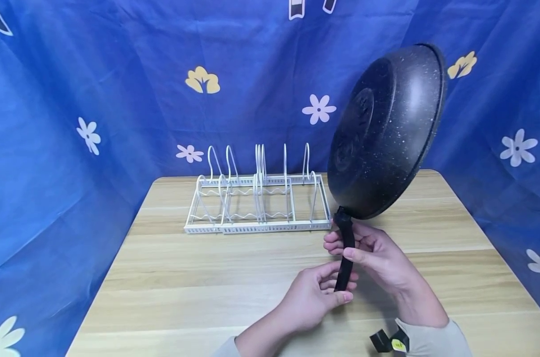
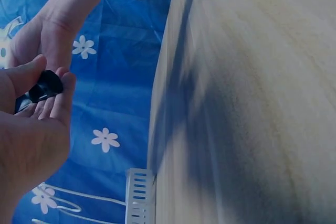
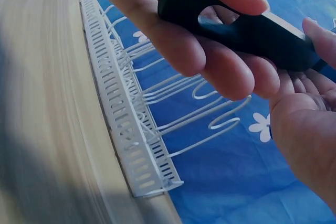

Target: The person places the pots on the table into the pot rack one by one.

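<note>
Head view, largest first: blue cloth [image 1: 140, 59] along the far side, left and right, printed with white flowers and yellow motifs. Before it, pale wood-grained table [image 1: 185, 277]. Toward the table's far side, white wire rack [image 1: 274, 227], long side facing near, with upright hoops along far and near rails.

Dark speckled pan [image 1: 386, 129] held up on the right, clear of the wood and just right of the rack in this view; true gap to the rack hard to judge. Tilted nearly on edge, with outer base turned left, rim to the right, black handle [image 1: 347, 240] pointing down and near. Inside hidden.

Judged stiff throughout, probably metal-bodied, fairly weighty for its breadth, with most mass up in the bowl. Likely to roll or tip if held by the handle's end alone. Glossy outside, perhaps slippery to bare skin; hardly fragile, though possibly prone to scratching against hard wire. Best taken by the handle: one grip close under the bowl to bear weight and check roll, another near the end to steer.

Right hand [image 1: 383, 258]: gripping the upper handle, thumb on the near face, fingers behind. Left hand [image 1: 312, 300]: gripping the lower end between thumb and fingers, as in the left wrist view.

Smallest: yellow tag [image 1: 399, 345] on black strap gear at the right cuff [image 1: 435, 339].
</note>
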`<action>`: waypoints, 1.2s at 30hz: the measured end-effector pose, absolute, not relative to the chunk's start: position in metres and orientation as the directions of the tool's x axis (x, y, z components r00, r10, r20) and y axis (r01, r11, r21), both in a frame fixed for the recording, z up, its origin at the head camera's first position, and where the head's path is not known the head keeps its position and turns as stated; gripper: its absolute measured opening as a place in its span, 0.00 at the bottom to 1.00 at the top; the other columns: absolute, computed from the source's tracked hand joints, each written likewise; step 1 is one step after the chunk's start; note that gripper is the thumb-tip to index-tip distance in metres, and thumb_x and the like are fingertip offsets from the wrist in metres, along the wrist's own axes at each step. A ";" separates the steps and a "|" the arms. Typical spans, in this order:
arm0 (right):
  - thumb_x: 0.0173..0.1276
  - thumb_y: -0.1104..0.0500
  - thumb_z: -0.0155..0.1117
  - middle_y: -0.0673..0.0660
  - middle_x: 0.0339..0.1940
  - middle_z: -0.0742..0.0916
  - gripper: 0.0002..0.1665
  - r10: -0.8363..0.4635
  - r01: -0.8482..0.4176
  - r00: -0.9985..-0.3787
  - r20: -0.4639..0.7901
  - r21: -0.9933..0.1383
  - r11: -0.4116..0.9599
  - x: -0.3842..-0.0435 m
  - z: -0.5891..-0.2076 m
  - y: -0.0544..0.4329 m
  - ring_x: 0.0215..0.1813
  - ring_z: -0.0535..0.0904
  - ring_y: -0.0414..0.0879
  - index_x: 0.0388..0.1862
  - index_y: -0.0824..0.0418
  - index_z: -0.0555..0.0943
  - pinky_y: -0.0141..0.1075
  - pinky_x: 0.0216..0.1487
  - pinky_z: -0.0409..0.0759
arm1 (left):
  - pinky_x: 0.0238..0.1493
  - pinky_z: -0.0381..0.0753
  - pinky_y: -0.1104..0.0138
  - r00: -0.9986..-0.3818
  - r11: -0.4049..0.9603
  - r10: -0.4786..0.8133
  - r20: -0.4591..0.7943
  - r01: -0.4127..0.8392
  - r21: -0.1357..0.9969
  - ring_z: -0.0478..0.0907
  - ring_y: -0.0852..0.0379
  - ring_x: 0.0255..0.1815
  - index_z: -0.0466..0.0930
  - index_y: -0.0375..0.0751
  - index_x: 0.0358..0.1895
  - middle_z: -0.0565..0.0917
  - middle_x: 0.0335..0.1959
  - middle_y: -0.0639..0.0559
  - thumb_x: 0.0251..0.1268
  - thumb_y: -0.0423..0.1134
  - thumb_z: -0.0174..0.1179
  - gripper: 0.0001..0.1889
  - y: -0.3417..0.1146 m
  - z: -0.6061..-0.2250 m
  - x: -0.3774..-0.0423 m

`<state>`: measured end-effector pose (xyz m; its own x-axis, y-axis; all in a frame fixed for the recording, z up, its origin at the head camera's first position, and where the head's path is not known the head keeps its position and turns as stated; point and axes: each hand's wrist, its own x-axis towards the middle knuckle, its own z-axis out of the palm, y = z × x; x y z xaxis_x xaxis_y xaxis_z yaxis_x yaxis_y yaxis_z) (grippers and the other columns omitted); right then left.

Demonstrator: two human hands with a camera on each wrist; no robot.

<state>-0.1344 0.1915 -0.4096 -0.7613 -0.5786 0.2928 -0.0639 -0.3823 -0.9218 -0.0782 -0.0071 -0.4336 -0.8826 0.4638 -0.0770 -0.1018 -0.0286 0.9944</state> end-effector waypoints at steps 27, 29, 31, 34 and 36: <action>0.81 0.70 0.60 0.51 0.58 0.91 0.23 -0.708 -0.004 -0.670 0.225 -0.954 -0.299 -0.152 -0.399 0.159 0.61 0.90 0.41 0.71 0.65 0.75 0.35 0.69 0.87 | 0.56 0.89 0.76 -0.916 -0.002 0.394 -0.082 -0.090 0.996 0.92 0.55 0.57 0.81 0.37 0.68 0.92 0.58 0.42 0.67 0.28 0.74 0.26 -0.032 -0.424 -0.068; 0.81 0.69 0.61 0.50 0.58 0.91 0.23 -0.712 0.016 -0.671 0.204 -0.957 -0.289 -0.152 -0.400 0.157 0.60 0.90 0.40 0.71 0.64 0.75 0.35 0.69 0.87 | 0.55 0.89 0.76 -0.916 -0.005 0.391 -0.089 -0.099 0.995 0.92 0.49 0.58 0.82 0.37 0.66 0.92 0.57 0.43 0.66 0.27 0.74 0.25 -0.032 -0.425 -0.068; 0.80 0.68 0.62 0.51 0.58 0.91 0.24 -0.715 0.041 -0.675 0.179 -0.959 -0.280 -0.153 -0.402 0.156 0.60 0.90 0.40 0.72 0.65 0.73 0.35 0.69 0.86 | 0.55 0.89 0.75 -0.916 -0.009 0.389 -0.096 -0.108 0.994 0.91 0.45 0.59 0.83 0.37 0.65 0.92 0.56 0.43 0.66 0.27 0.74 0.24 -0.032 -0.426 -0.067; 0.80 0.67 0.63 0.51 0.57 0.91 0.26 -0.718 0.076 -0.680 0.149 -0.959 -0.272 -0.154 -0.405 0.154 0.59 0.90 0.40 0.73 0.70 0.71 0.35 0.70 0.86 | 0.55 0.89 0.75 -0.915 -0.016 0.390 -0.105 -0.120 0.993 0.91 0.45 0.59 0.82 0.36 0.65 0.92 0.57 0.41 0.66 0.28 0.74 0.24 -0.032 -0.428 -0.067; 0.80 0.66 0.64 0.52 0.57 0.91 0.29 -0.720 0.096 -0.681 0.134 -0.959 -0.268 -0.155 -0.407 0.154 0.59 0.91 0.40 0.74 0.73 0.69 0.34 0.70 0.86 | 0.55 0.89 0.76 -0.914 -0.024 0.392 -0.104 -0.123 0.992 0.91 0.46 0.59 0.82 0.34 0.65 0.91 0.58 0.39 0.67 0.28 0.74 0.24 -0.032 -0.430 -0.067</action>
